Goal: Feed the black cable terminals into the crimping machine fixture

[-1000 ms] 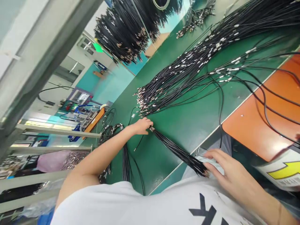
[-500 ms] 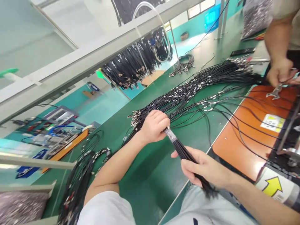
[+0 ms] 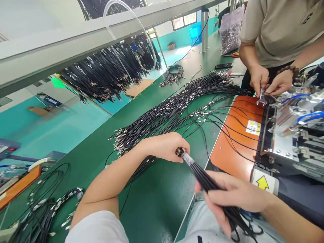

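Note:
A bundle of black cables [image 3: 201, 173] slants down toward my lap, with a clear wrap [image 3: 187, 158] near its upper end. My left hand [image 3: 174, 145] is closed around that end, and the metal cable tips [image 3: 179, 151] show between the fingers. Lower down, my right hand [image 3: 227, 195] grips the same bundle, its fingers wrapped about it. The loose lower ends curl below this hand. Just beyond my left hand, a long pile of black cables [image 3: 162, 111] with white tags lies across the green table [image 3: 154, 199].
At the right, a co-worker's hands [image 3: 272, 81] hold a wrench [image 3: 262, 98] beside a machine [image 3: 286, 131] with an orange plate [image 3: 233, 148]. Black cables hang under a metal beam [image 3: 83, 50]. More cables [image 3: 37, 219] lie at lower left. A coiled bunch [image 3: 173, 74] sits farther back.
The view has swung right, showing more of the co-worker and machine. My left hand has turned, so the bundle's metal tips now show. Both hands still grip the bundle.

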Demonstrator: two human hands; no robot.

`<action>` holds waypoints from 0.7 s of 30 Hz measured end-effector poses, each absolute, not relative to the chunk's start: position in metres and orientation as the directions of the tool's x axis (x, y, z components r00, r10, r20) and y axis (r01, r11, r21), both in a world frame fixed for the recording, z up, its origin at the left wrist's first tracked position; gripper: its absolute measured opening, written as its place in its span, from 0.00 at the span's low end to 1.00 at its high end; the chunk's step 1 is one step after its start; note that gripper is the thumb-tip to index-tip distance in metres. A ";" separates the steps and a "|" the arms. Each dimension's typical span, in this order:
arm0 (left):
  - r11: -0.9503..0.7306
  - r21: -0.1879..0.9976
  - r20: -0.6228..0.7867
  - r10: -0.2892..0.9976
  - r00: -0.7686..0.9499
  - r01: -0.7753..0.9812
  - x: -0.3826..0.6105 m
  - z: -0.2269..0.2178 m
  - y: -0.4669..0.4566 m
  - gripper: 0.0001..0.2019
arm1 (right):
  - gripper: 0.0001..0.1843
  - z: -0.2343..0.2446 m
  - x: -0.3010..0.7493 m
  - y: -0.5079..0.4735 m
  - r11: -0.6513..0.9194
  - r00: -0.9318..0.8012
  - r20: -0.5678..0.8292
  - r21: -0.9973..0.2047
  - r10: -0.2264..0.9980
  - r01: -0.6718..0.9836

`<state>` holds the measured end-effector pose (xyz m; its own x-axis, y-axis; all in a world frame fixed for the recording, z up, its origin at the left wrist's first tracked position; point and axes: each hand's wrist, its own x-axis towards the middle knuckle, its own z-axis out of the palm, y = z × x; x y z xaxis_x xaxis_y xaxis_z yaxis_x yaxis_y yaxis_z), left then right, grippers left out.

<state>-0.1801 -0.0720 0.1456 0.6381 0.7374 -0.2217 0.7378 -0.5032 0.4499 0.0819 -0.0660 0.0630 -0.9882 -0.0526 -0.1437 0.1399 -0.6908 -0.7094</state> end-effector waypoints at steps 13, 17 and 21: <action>-0.311 -0.232 0.761 0.533 0.371 0.922 -0.162 0.067 -0.097 0.13 | 0.15 0.054 0.074 -0.097 -0.487 -0.907 -0.303 -0.863 0.293 0.131; -0.257 -0.191 0.823 0.484 0.297 0.947 -0.159 0.046 -0.090 0.12 | 0.15 0.042 0.070 -0.098 -0.111 -0.801 -0.297 -0.953 0.520 0.281; -0.304 -0.071 0.663 0.697 0.273 0.950 -0.156 0.063 -0.096 0.10 | 0.15 0.037 0.070 -0.097 0.019 -0.779 -0.300 -0.928 0.550 0.372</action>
<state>-0.1560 -0.0963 0.0631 0.2726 0.6971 0.6631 0.9500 -0.3042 -0.0708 0.0695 -0.0975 0.0373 -0.7790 0.5504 -0.3004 0.3717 0.0194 -0.9282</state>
